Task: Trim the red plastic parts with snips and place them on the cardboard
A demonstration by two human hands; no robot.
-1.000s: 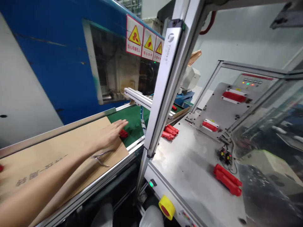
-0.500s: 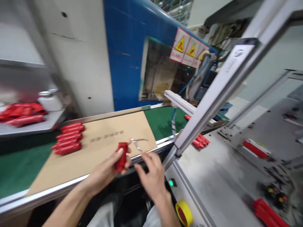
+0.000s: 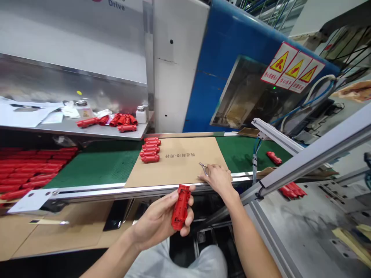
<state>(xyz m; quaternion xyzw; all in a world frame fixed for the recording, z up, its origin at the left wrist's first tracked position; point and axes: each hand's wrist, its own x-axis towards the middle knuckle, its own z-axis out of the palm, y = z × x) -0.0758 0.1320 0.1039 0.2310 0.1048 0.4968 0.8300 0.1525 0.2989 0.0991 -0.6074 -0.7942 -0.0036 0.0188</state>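
Observation:
My left hand (image 3: pixel 162 218) is closed around a red plastic housing (image 3: pixel 180 208), held upright over the belt's near edge with its ribbed, hollow side showing. On the cardboard sheet (image 3: pixel 179 170), my right hand (image 3: pixel 217 178) has its thumb and fingers closed over the handles of small metal nippers (image 3: pixel 203 166). The nippers' jaws point away to the left; their handles are mostly hidden under the fingers. A row of several red housings (image 3: pixel 150 150) lies at the left end of the cardboard.
The cardboard rests on a green conveyor belt (image 3: pixel 116 162) with a metal rail. Many red housings (image 3: pixel 31 170) cover its left end; another housing (image 3: pixel 274 158) lies right. A metal shelf (image 3: pixel 116 134) holds parts and bottles. An aluminium frame post (image 3: pixel 313 158) slants across the right.
My right hand has reached forward onto the nippers and closed over them. My left hand still holds the red housing, now with its ribbed side showing. The view has swung left.

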